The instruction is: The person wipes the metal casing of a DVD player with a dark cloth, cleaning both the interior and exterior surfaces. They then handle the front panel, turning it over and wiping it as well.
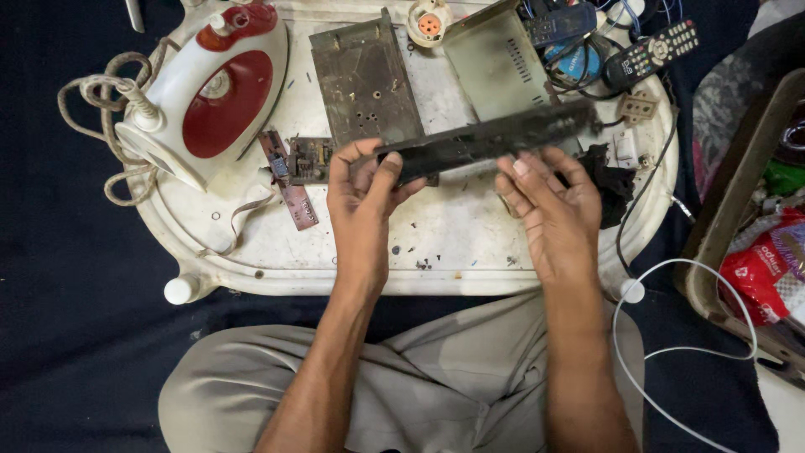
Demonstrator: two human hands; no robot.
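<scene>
Black panel: a long, narrow, dusty black plastic strip is held above the middle of the tray, tilted so that its right end sits higher and farther from the person.
Left hand: the left hand grips the strip's lower left end, thumb pressed on its near face and fingers curled over the top edge, closed on it.
Right hand: the right hand meets the strip near its middle, fingertips bent against the lower edge; whether they pinch it or only steady it cannot be told.
Tray: a white oval plastic tray, scuffed and speckled with small debris, lies on a dark cloth before the person's knees.
Iron: a white and red clothes iron with a braided cord rests on the tray's left part, well apart from the hands.
Boards: a small brown circuit board lies just beside the left hand.
Metal parts: a dark rusty metal chassis plate and a grey-green metal cover lie behind the strip.
Far right: a black remote control sits at the tray's far right edge; a white cable loops near the right forearm.
</scene>
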